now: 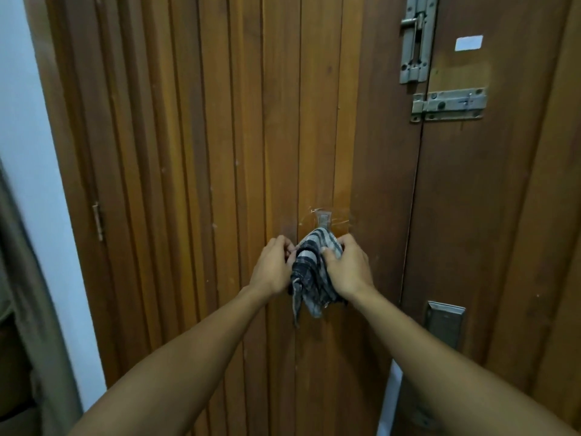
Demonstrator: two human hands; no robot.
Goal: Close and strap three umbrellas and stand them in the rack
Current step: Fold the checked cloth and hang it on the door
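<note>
A folded umbrella (309, 272) with a dark blue and white checked canopy hangs against a wooden door, just under a clear adhesive hook (323, 220). My left hand (273, 267) pinches the fabric at its left side. My right hand (347, 267) grips the bundle from the right, fingers curled round it. Loose canopy folds droop below both hands. The umbrella's handle and strap are hidden. No rack is in view.
The brown panelled wooden door (220, 152) fills the view. Metal sliding bolts (415, 42) and a hasp (449, 103) sit at upper right, a metal plate (445, 322) lower right. A white wall (28, 152) and grey fabric (19, 294) are at the left.
</note>
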